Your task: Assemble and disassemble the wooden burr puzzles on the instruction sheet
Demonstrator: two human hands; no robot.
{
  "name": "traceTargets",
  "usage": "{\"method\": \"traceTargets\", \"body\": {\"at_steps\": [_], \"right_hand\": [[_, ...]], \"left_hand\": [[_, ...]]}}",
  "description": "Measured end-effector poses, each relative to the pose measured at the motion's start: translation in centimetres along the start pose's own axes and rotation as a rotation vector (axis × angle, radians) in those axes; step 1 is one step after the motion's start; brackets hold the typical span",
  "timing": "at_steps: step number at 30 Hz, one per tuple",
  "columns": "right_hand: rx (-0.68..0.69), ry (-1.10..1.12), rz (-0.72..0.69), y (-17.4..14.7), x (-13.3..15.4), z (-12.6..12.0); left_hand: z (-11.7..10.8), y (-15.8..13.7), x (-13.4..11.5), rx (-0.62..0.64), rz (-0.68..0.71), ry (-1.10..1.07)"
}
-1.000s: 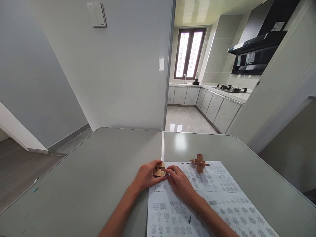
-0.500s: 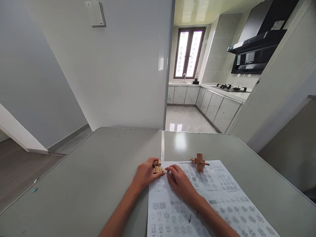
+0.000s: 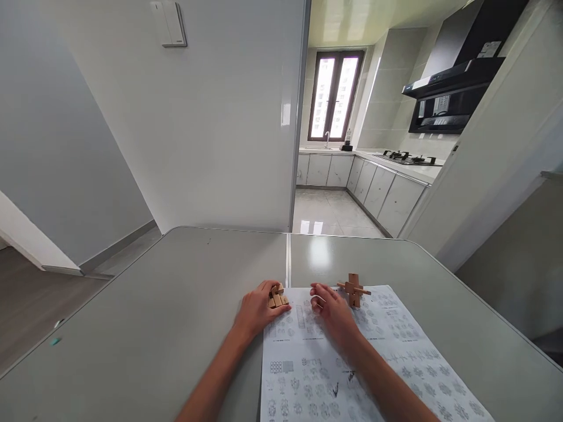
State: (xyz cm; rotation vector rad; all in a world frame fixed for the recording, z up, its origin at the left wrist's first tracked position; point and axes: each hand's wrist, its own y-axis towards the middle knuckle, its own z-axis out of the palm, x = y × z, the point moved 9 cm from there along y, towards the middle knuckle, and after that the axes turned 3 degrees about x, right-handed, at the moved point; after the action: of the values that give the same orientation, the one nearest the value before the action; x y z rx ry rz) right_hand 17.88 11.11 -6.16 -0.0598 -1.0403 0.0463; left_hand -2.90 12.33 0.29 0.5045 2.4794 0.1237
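Observation:
My left hand [image 3: 258,308] is closed around a light wooden block puzzle [image 3: 277,298] at the left edge of the printed sheet; its fingers hide part of it. Over the sheet, my right hand [image 3: 333,309] is raised with fingers apart and slightly bent, nothing visible in them. To the right of that hand, a darker wooden interlocking puzzle [image 3: 354,290] in a cross shape stands near the sheet's top edge. The large paper sheet [image 3: 316,375] carries rows of small puzzle diagrams and a few handwritten check marks.
A grey-green table [image 3: 176,316] with a seam [image 3: 288,258] lies under everything. Small greenish bits [image 3: 56,341] are at its left edge. Beyond stand a white wall panel [image 3: 220,117] and a kitchen with marble-look cabinets [image 3: 382,190].
My right hand has moved right and slightly up, away from the block puzzle and closer to the cross-shaped one. My left hand keeps its hold in nearly the same place.

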Motion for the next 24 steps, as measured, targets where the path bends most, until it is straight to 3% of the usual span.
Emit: {"method": "traceTargets", "body": {"at_steps": [7,14,20,24], "right_hand": [[-0.074,0.463,0.007,2.0,0.1,-3.6],[-0.071,0.618,-0.014,2.5,0.5,-4.8],[-0.119,0.565,-0.082,2.5,0.9,-5.5],[-0.144,0.43,-0.113,2.0,1.7,-4.8]], "left_hand": [[-0.1,0.1,-0.4,-0.01,0.026,0.051],[-0.6,0.1,-0.5,-0.116,0.057,0.165],[-1.1,-0.1,-0.9,-0.185,0.095,0.17],[-1.5,-0.2,-1.3,-0.209,0.105,0.145]]}}
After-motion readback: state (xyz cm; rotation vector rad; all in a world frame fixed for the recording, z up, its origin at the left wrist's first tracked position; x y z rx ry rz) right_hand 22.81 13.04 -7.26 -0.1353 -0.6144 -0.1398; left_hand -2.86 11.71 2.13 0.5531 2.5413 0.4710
